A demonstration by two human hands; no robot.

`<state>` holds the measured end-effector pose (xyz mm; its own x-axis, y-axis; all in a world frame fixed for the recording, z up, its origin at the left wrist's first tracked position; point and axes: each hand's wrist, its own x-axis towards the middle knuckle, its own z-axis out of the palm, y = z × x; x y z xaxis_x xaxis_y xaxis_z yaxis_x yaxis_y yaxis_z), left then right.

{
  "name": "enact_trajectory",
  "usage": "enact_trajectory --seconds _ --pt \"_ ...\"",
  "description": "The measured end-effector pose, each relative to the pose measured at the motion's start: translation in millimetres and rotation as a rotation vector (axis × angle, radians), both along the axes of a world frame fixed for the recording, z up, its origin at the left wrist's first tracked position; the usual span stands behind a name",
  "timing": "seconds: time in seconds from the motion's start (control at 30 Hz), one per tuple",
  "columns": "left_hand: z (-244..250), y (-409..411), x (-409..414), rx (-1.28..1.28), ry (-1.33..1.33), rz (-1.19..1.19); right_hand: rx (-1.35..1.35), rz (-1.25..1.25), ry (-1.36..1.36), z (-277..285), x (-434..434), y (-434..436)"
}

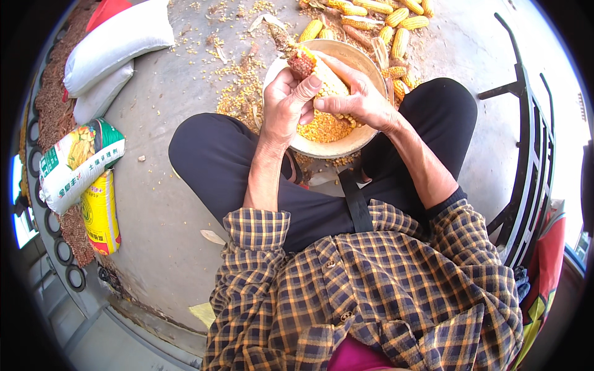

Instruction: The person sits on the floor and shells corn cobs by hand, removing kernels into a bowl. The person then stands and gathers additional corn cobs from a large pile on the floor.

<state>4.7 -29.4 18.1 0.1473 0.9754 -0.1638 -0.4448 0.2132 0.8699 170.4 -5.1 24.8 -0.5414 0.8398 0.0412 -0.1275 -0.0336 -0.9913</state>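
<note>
Both my hands hold one ear of dried corn (328,79) above a round basin (377,69). The ear is tilted; its upper left end shows bare reddish cob, the rest carries yellow kernels. My left hand (288,99) grips near the bare part, thumb along the ear. My right hand (359,95) wraps the kernel-covered side, its thumb pointing left across it. Loose yellow kernels (327,129) lie inside the basin under my hands, between my bent knees. Part of the ear is hidden by my fingers.
Several corn ears (399,23) and husks lie beyond the basin. Kernels (241,95) are scattered on the concrete floor (162,195). White sacks (118,39), a green-and-white printed bag (83,160) and a yellow bag (100,213) lie left. A black metal rack (524,153) stands right.
</note>
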Motion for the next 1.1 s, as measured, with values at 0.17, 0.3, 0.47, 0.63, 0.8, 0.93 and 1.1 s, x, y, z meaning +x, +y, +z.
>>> enact_trajectory --seconds 0.17,0.3,0.47,0.63,0.8,0.93,1.1 --pt "3.7 -2.9 -1.6 0.026 -0.104 -0.039 -0.394 0.164 0.216 7.1 6.8 -1.6" --pt "4.7 -2.4 -0.5 0.030 -0.092 -0.052 -0.398 0.154 0.217 6.2 5.7 -0.6" --pt "6.5 0.8 -0.4 -0.010 -0.005 -0.021 -0.198 0.050 0.000 3.3 1.3 -2.5" --pt "9.3 -1.3 -2.4 0.002 -0.026 -0.058 -0.450 0.210 0.235 2.7 6.7 -1.1" --pt "10.0 -1.2 -1.2 0.031 -0.025 -0.050 -0.377 0.178 0.208 2.0 5.5 0.9" --pt "8.1 0.7 -3.5 -0.008 0.051 -0.036 -0.099 0.069 0.000 1.3 0.0 0.2" --pt "6.1 -0.7 -5.1 -0.002 0.020 -0.050 -0.309 0.148 0.045 2.9 7.5 1.3"
